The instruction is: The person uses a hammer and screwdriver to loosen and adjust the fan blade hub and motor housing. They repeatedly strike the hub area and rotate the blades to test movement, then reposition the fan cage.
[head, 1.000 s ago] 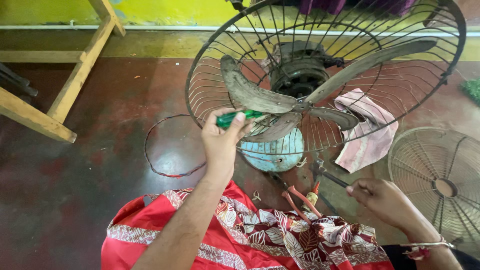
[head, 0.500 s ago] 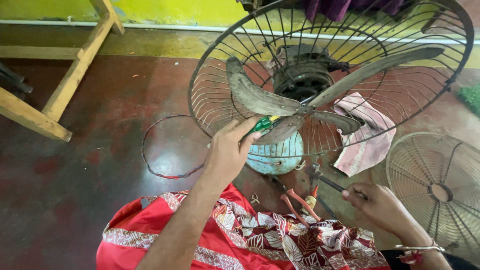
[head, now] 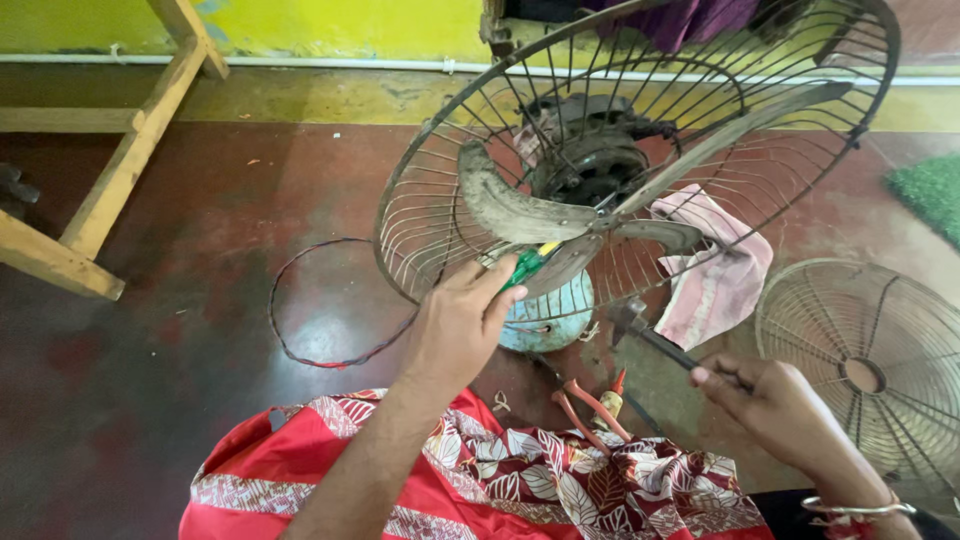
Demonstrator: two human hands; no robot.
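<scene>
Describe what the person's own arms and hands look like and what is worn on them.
Both forearms are bare, with no sleeves or gloves in view. The left hand wears no ring, watch or band that shows. The right hand has a thin metal bangle around its wrist, with a bit of red just below it. The fingers of both hands are uncovered.

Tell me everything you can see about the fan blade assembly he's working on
The fan blades look like dull grey metal, coated in brown grime. Three long curved blades spread from a central hub in front of the dark motor, inside the rear wire guard, whose front is open. The whole fan head tilts over the red floor. The left hand holds a green-handled screwdriver with its tip near the hub, beside the lower left blade. No other hand touches the blades.
</scene>
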